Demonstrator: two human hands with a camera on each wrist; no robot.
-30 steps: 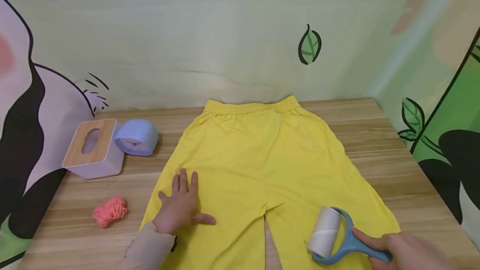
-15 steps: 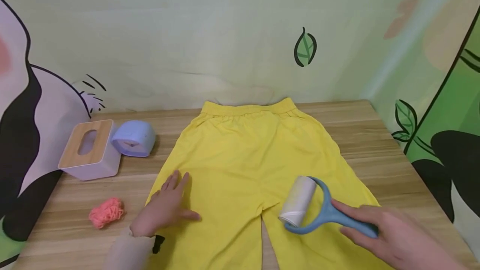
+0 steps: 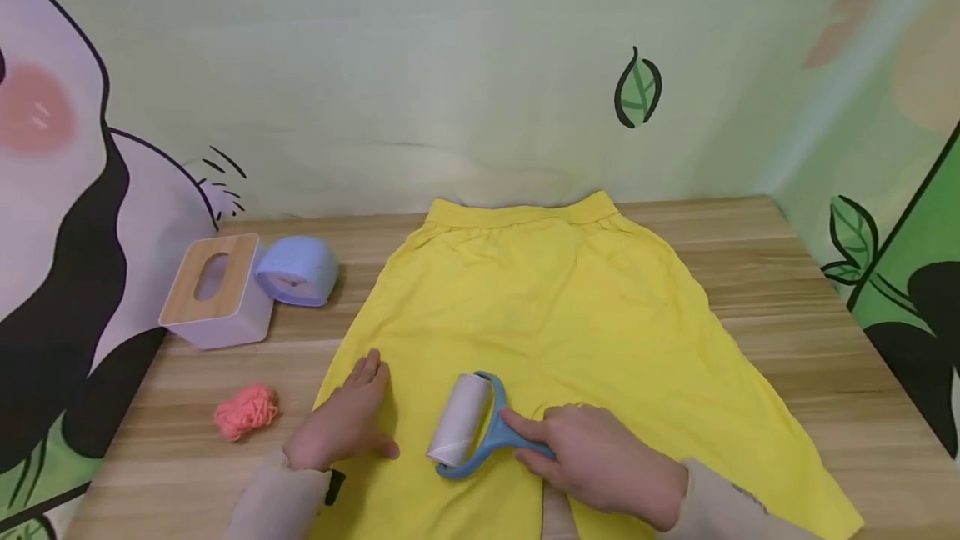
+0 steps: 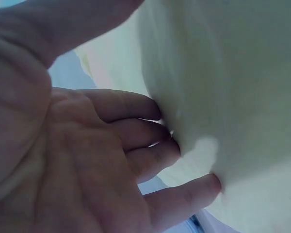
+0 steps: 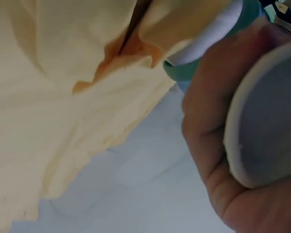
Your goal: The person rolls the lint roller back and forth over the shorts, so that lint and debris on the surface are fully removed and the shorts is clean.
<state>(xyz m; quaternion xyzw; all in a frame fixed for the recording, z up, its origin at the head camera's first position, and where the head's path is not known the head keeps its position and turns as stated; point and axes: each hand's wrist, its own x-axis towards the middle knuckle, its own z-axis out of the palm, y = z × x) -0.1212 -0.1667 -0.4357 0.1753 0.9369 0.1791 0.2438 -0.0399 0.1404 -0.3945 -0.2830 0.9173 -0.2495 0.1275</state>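
Note:
A pair of yellow pants (image 3: 525, 298) lies spread flat, waistband at the far side. My right hand (image 3: 600, 461) grips the blue handle of a lint roller (image 3: 459, 419). Its white paper roll is over the left leg's upper part, just right of my left hand (image 3: 341, 419). That hand has its fingers extended, and in the left wrist view the fingertips (image 4: 211, 184) touch the fabric while the palm stands off it. In the right wrist view, curled fingers (image 5: 208, 107) wrap the handle, and part of the roll shows beyond them.
To the left stand a tissue box (image 3: 217, 290) with a wooden top and a blue clock (image 3: 298, 271) beside it. A pink bundle of yarn (image 3: 246, 412) lies nearer on the wood-grain table (image 3: 750, 273). A printed wall (image 3: 450, 90) rises behind the table.
My right hand has carried the lint roller leftward, from the right leg across to the left leg. The left hand's fingers have drawn closer together. The head view has shifted slightly.

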